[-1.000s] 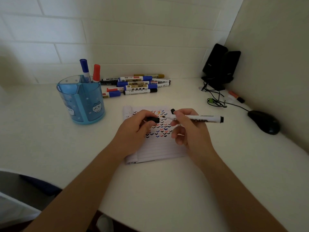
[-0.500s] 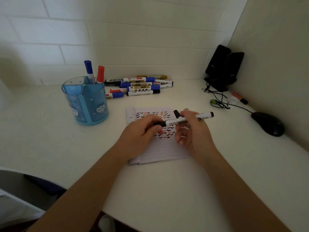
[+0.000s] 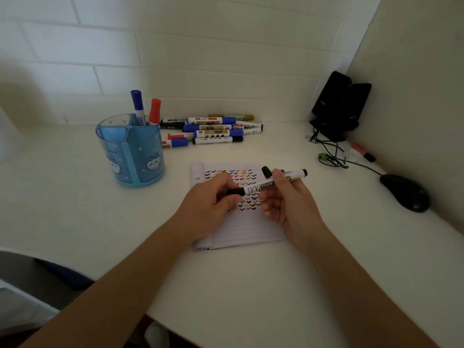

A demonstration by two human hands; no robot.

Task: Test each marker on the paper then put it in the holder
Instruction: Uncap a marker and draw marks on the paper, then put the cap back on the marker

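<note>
A white whiteboard marker [image 3: 261, 187] with a black cap is held level over the lined notepad [image 3: 241, 227], which carries rows of small coloured check marks. My left hand [image 3: 206, 207] pinches the black cap at the marker's left end. My right hand [image 3: 291, 204] holds the barrel between thumb and fingers. The blue see-through holder [image 3: 130, 156] stands to the left with a blue marker [image 3: 137, 104] and a red marker [image 3: 155, 110] upright in it. Several more markers [image 3: 213, 130] lie piled near the wall.
A small black object [image 3: 266, 170] pokes out behind my right fingers. A black mouse [image 3: 404, 192], its cables [image 3: 329, 151], an orange highlighter [image 3: 362, 151] and black speakers [image 3: 339, 104] fill the right corner. The desk's curved front edge runs near my forearms.
One second ago the cap in my left hand was apart from the marker tip. The two hands came together and the cap now sits on the marker.
</note>
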